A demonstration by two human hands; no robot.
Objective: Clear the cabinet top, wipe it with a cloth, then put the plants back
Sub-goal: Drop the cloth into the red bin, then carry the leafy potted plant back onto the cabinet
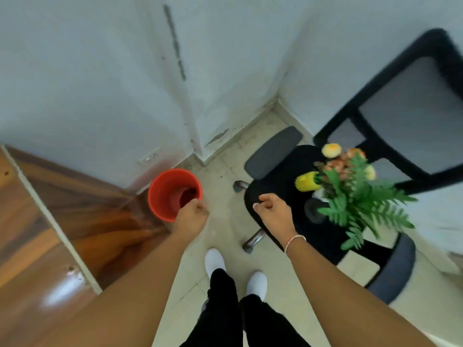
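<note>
The wooden cabinet top (27, 246) fills the lower left, glossy and bare where it shows. Two artificial plants sit on the black office chair seat (275, 194): a fern (360, 209) in a dark pot and a flower bunch (343, 161) in a yellow pot (307, 181). My right hand (271, 209) hovers over the seat's left edge, fingers loosely curled and holding nothing. My left hand (191, 214) overlaps the near rim of a red bucket (167, 194) with its fingers curled. Whether it grips the rim is unclear. No cloth is in view.
The bucket stands by the corner where the cabinet side meets the white wall (100, 83). The chair's backrest (406, 108) and armrests take up the right side. My white shoes (215, 261) stand on the tiled floor between cabinet and chair.
</note>
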